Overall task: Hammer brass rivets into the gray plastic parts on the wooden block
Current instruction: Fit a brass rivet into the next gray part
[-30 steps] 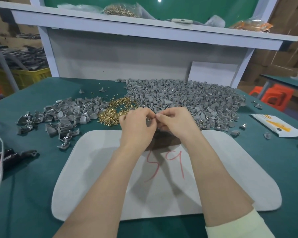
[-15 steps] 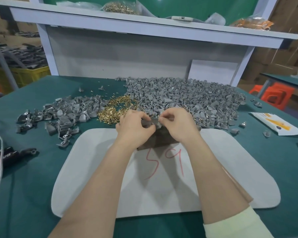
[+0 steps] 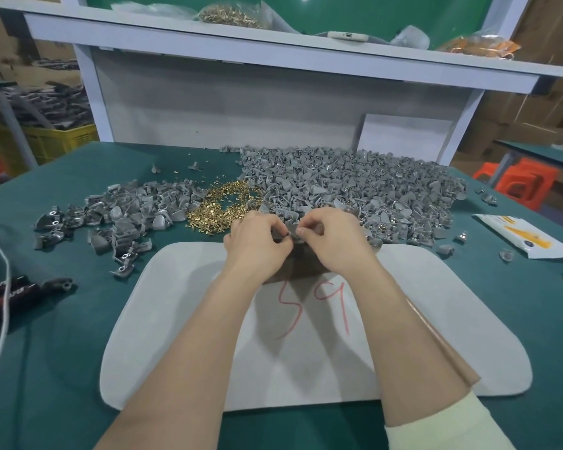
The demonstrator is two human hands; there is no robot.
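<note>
My left hand (image 3: 257, 245) and my right hand (image 3: 335, 241) meet fingertip to fingertip over the dark wooden block (image 3: 301, 269), which they mostly hide. Between the fingertips of both hands sits a small gray plastic part (image 3: 290, 233), pinched from both sides. Any rivet in the fingers is too small to tell. A heap of brass rivets (image 3: 228, 207) lies just beyond my left hand. A big pile of gray plastic parts (image 3: 355, 186) spreads behind and to the right. A smaller pile of gray parts (image 3: 124, 212) lies to the left.
The block stands at the far edge of a white pad (image 3: 306, 352) marked with red numbers on the green table (image 3: 46, 352). A black-handled tool (image 3: 10, 292) and a white cord (image 3: 0, 306) lie at the left. A printed packet (image 3: 527, 238) lies at the right. A shelf (image 3: 273, 50) runs overhead.
Both hands have stayed together over the block, working the small gray part between the fingertips. The camera view has shifted slightly.
</note>
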